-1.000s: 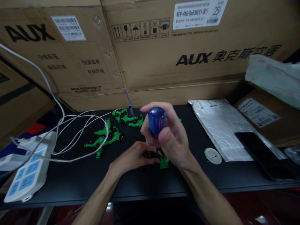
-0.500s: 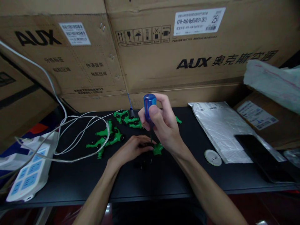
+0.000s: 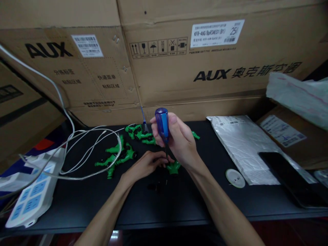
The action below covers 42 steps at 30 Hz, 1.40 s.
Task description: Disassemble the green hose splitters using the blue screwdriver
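Observation:
My right hand (image 3: pixel 180 140) is closed round the handle of a screwdriver (image 3: pixel 162 123) with a blue, partly see-through grip. It stands nearly upright, its thin shaft pointing down at a green Y-shaped hose connector (image 3: pixel 173 167) on the table. My left hand (image 3: pixel 148 164) lies low beside the connector, its fingers closed at the piece's left side near the screwdriver tip. The tip itself is hidden by the fingers. Just in front, small black parts (image 3: pixel 153 186) and a thin, screw-like piece (image 3: pixel 166 182) lie on the dark surface.
More green connectors (image 3: pixel 124 155) lie left and behind. White cables (image 3: pixel 84 176) loop beside a power strip (image 3: pixel 32 194). At right are a silver mailer (image 3: pixel 238 143), a round white disc (image 3: pixel 235 178) and a phone (image 3: pixel 289 179). Large cardboard boxes (image 3: pixel 164 75) wall the back.
The screwdriver handle has turned, and my right thumb has shifted from its front to its right side. My left hand stays at the connector. The whole view has moved slightly down.

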### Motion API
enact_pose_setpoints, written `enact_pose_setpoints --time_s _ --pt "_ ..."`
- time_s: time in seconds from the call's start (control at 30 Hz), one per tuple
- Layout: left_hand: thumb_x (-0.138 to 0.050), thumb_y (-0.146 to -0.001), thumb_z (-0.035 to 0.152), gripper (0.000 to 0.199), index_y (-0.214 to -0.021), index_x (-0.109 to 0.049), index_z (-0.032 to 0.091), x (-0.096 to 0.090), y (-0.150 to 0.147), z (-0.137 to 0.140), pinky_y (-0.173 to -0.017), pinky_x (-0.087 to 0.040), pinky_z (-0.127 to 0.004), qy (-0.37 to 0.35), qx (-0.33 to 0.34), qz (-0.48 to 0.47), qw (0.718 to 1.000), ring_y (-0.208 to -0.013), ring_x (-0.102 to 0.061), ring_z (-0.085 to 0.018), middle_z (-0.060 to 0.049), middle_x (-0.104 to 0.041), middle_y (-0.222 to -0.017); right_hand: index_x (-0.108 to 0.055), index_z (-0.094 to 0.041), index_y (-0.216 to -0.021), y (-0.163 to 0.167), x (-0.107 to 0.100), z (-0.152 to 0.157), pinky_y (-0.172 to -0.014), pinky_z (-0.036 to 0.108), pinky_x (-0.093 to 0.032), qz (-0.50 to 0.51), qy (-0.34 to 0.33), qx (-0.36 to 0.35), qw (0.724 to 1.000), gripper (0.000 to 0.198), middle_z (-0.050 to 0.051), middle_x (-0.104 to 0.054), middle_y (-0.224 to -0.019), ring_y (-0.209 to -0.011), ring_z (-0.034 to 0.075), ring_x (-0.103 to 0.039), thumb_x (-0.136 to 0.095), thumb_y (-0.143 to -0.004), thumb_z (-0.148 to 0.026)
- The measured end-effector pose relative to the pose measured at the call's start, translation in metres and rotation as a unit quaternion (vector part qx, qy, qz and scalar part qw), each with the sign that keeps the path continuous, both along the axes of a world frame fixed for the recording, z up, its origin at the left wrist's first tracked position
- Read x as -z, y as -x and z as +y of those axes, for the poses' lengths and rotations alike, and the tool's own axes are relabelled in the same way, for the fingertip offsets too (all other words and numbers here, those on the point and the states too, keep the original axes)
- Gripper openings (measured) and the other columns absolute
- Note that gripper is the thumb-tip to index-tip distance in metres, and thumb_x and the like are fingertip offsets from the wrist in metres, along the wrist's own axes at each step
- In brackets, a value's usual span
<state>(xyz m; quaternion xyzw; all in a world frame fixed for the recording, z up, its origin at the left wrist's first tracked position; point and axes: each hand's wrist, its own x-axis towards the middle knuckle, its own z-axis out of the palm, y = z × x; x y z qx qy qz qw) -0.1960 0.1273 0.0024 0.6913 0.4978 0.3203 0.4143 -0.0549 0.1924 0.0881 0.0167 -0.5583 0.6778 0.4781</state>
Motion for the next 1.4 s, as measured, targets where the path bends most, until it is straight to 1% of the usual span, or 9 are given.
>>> enact_pose_setpoints --time_s 0.1,0.2,0.3,0.4,0.5,0.67,0.9,1.17,1.4 --pt "-0.057 -0.103 0.029 0.022 -0.1 -0.075 0.017 0.002 -0.001 0.002 -0.072 -0.052 -0.024 0.003 -0.012 -0.011 1.0 -0.075 -0.069 -0.015 -0.002 -0.077 -0.087 -0.057 -0.024 -0.116 0.001 -0.002 0.0 -0.056 0.024 -0.045 -0.006 0.006 0.019 1.0 0.037 -0.002 -0.063 -0.09 -0.061 0.008 -0.052 -0.065 -0.096 -0.054" --pt "-0.065 -0.099 0.029 0.016 -0.093 -0.073 0.017 0.003 -0.002 0.003 -0.074 -0.054 -0.025 0.004 -0.03 -0.022 0.999 -0.082 -0.072 -0.018 -0.003 -0.079 -0.095 -0.053 -0.027 -0.114 -0.001 -0.005 -0.003 -0.059 0.022 -0.047 -0.045 0.002 0.066 0.997 0.046 -0.005 -0.064 -0.088 -0.064 0.008 -0.056 -0.086 -0.082 -0.032" --pt "-0.069 -0.096 0.025 0.01 -0.096 -0.074 0.017 0.003 -0.002 0.003 -0.078 -0.055 -0.026 -0.015 -0.032 -0.032 0.999 -0.089 -0.073 -0.019 -0.004 -0.079 -0.101 -0.06 -0.023 -0.104 -0.003 -0.007 -0.006 -0.058 0.022 -0.047 -0.072 -0.007 0.086 0.994 0.03 -0.006 -0.061 -0.083 -0.063 0.007 -0.056 -0.082 -0.085 -0.026" --pt "-0.061 -0.099 0.018 0.017 -0.105 -0.077 0.019 0.004 -0.001 0.002 -0.073 -0.054 -0.023 -0.044 -0.015 -0.041 0.998 -0.079 -0.072 -0.016 -0.002 -0.079 -0.092 -0.065 -0.021 -0.104 -0.005 -0.007 -0.006 -0.058 0.022 -0.047 -0.1 -0.015 0.085 0.991 0.021 -0.005 -0.061 -0.082 -0.064 0.007 -0.055 -0.077 -0.089 -0.027" --pt "-0.054 -0.1 0.012 0.025 -0.104 -0.078 0.019 0.004 -0.001 0.002 -0.069 -0.053 -0.022 -0.055 -0.019 -0.045 0.997 -0.073 -0.07 -0.014 -0.001 -0.078 -0.089 -0.065 -0.022 -0.113 -0.007 -0.007 -0.006 -0.059 0.023 -0.046 -0.107 -0.024 0.077 0.991 0.024 -0.006 -0.06 -0.081 -0.064 0.007 -0.055 -0.074 -0.091 -0.025" --pt "-0.064 -0.096 0.02 0.012 -0.093 -0.076 0.017 0.01 -0.003 0.006 -0.071 -0.056 -0.026 -0.065 -0.043 -0.052 0.996 -0.075 -0.071 -0.017 -0.003 -0.078 -0.089 -0.058 -0.024 -0.117 -0.005 -0.006 -0.007 -0.058 0.023 -0.047 -0.092 -0.005 0.076 0.993 0.037 -0.007 -0.06 -0.084 -0.064 0.008 -0.055 -0.078 -0.086 -0.02" --pt "-0.062 -0.098 0.027 0.018 -0.092 -0.074 0.015 0.02 -0.001 0.006 -0.076 -0.057 -0.029 -0.074 -0.059 -0.058 0.994 -0.084 -0.071 -0.021 -0.005 -0.076 -0.085 -0.063 -0.022 -0.108 -0.007 -0.007 -0.008 -0.058 0.022 -0.048 -0.124 -0.015 0.067 0.99 0.021 -0.005 -0.058 -0.086 -0.064 0.007 -0.054 -0.073 -0.09 -0.023" --pt "-0.073 -0.091 0.031 0.016 -0.088 -0.072 0.015 0.022 -0.007 0.009 -0.074 -0.058 -0.029 -0.086 -0.085 -0.072 0.99 -0.081 -0.071 -0.021 -0.004 -0.075 -0.08 -0.062 -0.023 -0.117 -0.006 -0.008 -0.01 -0.059 0.022 -0.05 -0.12 -0.021 0.088 0.989 0.033 -0.005 -0.06 -0.086 -0.064 0.008 -0.055 -0.077 -0.087 -0.024" --pt "-0.065 -0.096 0.033 0.022 -0.086 -0.072 0.015 0.017 -0.004 0.007 -0.068 -0.058 -0.028 -0.109 -0.1 -0.085 0.985 -0.073 -0.07 -0.02 -0.005 -0.074 -0.073 -0.064 -0.022 -0.105 -0.006 -0.007 -0.008 -0.064 0.022 -0.051 -0.132 -0.049 0.106 0.984 0.021 -0.004 -0.06 -0.086 -0.069 0.009 -0.056 -0.076 -0.09 -0.029"
